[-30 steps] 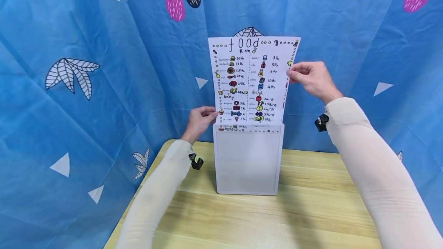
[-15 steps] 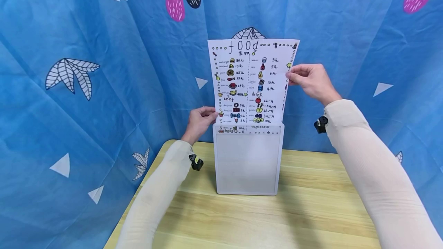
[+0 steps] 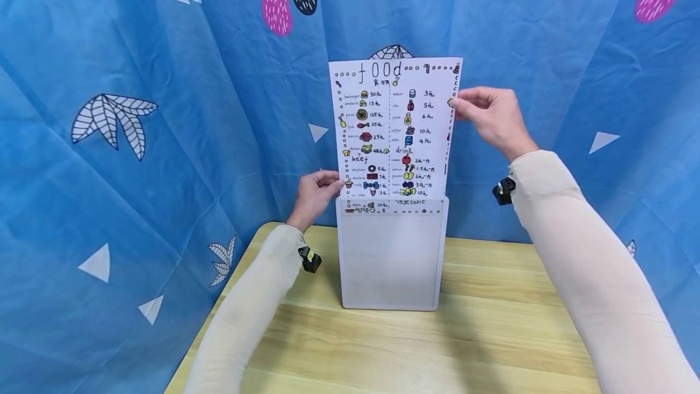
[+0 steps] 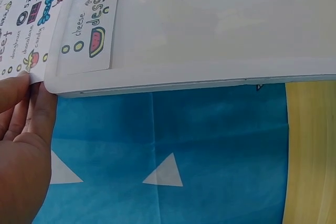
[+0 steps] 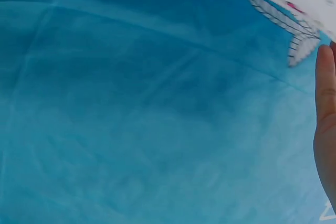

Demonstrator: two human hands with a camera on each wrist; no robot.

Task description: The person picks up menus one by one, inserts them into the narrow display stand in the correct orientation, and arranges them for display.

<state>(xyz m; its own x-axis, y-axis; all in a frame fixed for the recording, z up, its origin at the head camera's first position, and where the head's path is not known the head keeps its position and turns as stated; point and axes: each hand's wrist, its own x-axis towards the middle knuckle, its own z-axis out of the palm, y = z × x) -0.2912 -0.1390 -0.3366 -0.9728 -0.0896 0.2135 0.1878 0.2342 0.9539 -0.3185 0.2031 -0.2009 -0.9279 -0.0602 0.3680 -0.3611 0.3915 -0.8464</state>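
Note:
A white paper menu (image 3: 391, 126), headed "food" and covered in small coloured drawings with prices, stands upright with its lower edge inside a clear-fronted display frame (image 3: 391, 260). The "dessert" strip shows through the frame's clear front in the left wrist view. My left hand (image 3: 316, 196) pinches the menu's left edge just above the frame's top left corner; its thumb lies in front of the sheet. Higher up, my right hand (image 3: 492, 117) pinches the right edge between thumb and fingers. Only part of the right hand (image 5: 326, 124) enters the right wrist view.
The frame stands upright on a light wooden table (image 3: 492, 309). Behind and to the left hangs a blue curtain (image 3: 164, 199) printed with leaves and triangles. A small black camera (image 3: 310, 259) sits on the left wrist, and another camera (image 3: 504, 191) on the right.
The menu has slid slightly deeper into the frame, so more of its bottom strip shows through the front. My right hand shifted a little up, and the sheet's top right corner moved left.

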